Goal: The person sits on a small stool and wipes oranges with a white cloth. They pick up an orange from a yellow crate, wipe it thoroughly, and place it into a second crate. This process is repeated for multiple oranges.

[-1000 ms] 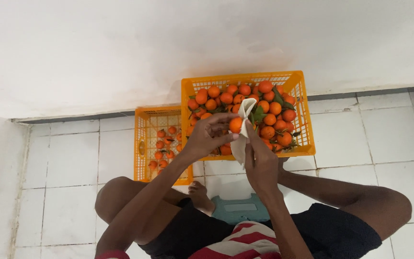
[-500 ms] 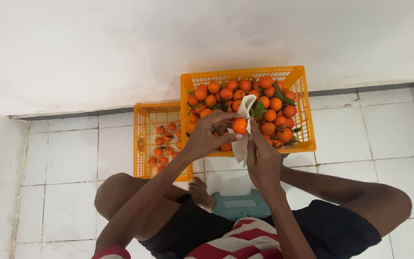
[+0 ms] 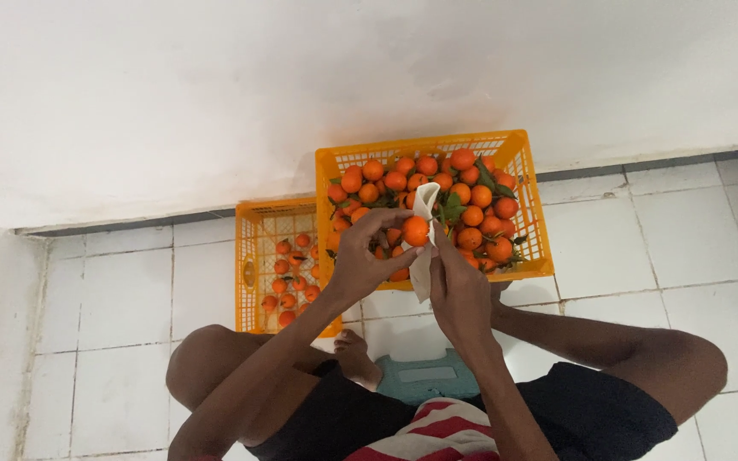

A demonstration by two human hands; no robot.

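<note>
A small crate sits by the left wall, holding few oranges. The left hand pinches an orange over the full crate's near edge; the right hand grips a white cloth against it. Bare tiles lie rightward.

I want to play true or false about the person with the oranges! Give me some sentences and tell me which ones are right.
1. The left hand holds a small round orange fruit. True.
2. The right hand holds a knife. False: it holds a white cloth against the fruit.
3. The big orange plastic crate is full of fruit. True.
4. The smaller orange plastic crate is piled to the top. False: it holds only a low scatter of fruit.
5. The floor is green carpet. False: it is white tiles.
</note>
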